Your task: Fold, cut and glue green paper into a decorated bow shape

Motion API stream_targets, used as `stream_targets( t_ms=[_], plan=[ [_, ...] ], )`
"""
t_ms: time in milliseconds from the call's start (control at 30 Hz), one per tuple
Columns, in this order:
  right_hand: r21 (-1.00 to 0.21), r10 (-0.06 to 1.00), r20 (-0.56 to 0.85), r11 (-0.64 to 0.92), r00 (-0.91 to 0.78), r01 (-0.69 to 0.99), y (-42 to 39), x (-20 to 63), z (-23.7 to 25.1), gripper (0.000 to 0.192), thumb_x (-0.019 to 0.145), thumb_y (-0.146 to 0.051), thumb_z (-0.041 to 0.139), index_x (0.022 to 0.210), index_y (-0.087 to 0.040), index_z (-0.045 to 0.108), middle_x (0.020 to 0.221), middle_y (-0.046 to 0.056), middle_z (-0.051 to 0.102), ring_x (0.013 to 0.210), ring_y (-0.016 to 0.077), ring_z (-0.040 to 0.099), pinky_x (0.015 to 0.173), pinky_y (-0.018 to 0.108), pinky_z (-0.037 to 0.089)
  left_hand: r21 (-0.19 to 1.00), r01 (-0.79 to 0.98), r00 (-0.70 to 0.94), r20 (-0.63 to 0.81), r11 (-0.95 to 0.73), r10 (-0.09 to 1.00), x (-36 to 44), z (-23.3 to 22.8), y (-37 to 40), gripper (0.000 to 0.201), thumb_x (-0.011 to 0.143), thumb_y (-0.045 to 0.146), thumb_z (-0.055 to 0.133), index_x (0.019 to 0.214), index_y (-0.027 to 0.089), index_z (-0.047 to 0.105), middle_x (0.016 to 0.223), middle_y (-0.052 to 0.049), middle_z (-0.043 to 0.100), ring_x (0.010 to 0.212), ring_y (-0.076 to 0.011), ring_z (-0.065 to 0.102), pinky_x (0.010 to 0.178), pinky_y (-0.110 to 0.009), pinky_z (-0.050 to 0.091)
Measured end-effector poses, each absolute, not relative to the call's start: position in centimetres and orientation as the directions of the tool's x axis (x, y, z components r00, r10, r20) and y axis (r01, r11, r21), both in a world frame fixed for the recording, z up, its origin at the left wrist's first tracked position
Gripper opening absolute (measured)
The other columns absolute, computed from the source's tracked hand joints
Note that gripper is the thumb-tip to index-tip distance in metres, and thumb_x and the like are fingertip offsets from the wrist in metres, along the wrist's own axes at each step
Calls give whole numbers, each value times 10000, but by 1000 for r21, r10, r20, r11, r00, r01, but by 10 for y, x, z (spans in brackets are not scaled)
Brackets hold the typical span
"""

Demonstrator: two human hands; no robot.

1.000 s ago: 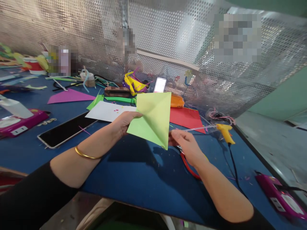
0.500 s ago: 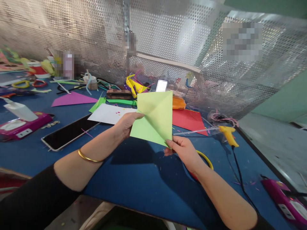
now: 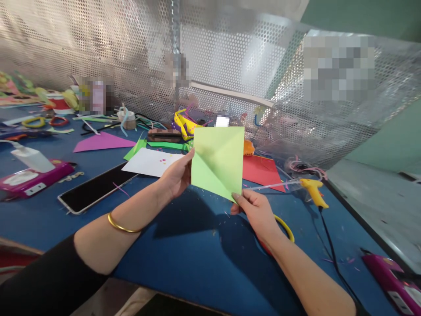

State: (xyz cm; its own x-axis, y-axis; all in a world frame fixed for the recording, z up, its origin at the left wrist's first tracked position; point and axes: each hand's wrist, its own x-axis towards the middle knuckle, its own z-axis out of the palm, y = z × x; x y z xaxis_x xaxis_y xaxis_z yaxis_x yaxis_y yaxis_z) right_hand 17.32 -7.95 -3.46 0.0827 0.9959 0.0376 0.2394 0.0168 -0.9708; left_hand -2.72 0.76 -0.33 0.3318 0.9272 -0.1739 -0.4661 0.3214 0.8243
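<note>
Light green paper sheet: thin, matte, squarish, one diagonal fold line visible, lower-left part folded over into a triangular flap. It is held in the air above the blue table mat, tilted toward the camera, lower corner pointing down.

Left hand: closed on the sheet's left edge, thumb on the front face, fingers hidden behind the paper. Forearm is extended forward from a black sleeve, with a thin gold bangle around it.

Right hand: lower corner of the sheet is pinched between thumb and fingers, remaining fingers curled in, wrist angled up from lower right.

Under the right wrist, a yellow-and-red ring-shaped handle is partly seen; the rest is hidden by the arm. Just right of it, a yellow glue gun with a clear glue stick is lying on the mat, black cord trailing toward the near edge.

Behind the sheet, flat on the mat: red paper, white paper, purple paper triangle. A glossy black phone lies to the left. Perforated metal screen is seen at the back.
</note>
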Motion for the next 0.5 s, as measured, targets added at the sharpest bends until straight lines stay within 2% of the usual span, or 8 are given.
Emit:
stream_targets(
  t_ms=[333, 500],
  plan=[
    [-948, 995, 74, 49, 69, 314, -78, 175, -40, 371, 799, -510, 620, 596, -200, 608, 576, 26, 669, 573, 169, 626, 627, 283, 480, 814, -479, 330, -179, 328, 927, -27, -3, 6, 492, 893, 498, 570, 1240, 154, 624, 1185, -134, 708, 1042, -300, 670, 834, -381, 537],
    [-966, 996, 62, 43, 69, 255, -78, 173, -40, 374, 782, -524, 637, 594, -201, 621, 567, 24, 664, 564, 169, 615, 620, 289, 485, 830, -463, 347, -154, 312, 925, -27, -6, 8, 472, 865, 511, 605, 1194, 176, 652, 1106, -110, 742, 1035, -295, 678, 800, -354, 547]
  ],
)
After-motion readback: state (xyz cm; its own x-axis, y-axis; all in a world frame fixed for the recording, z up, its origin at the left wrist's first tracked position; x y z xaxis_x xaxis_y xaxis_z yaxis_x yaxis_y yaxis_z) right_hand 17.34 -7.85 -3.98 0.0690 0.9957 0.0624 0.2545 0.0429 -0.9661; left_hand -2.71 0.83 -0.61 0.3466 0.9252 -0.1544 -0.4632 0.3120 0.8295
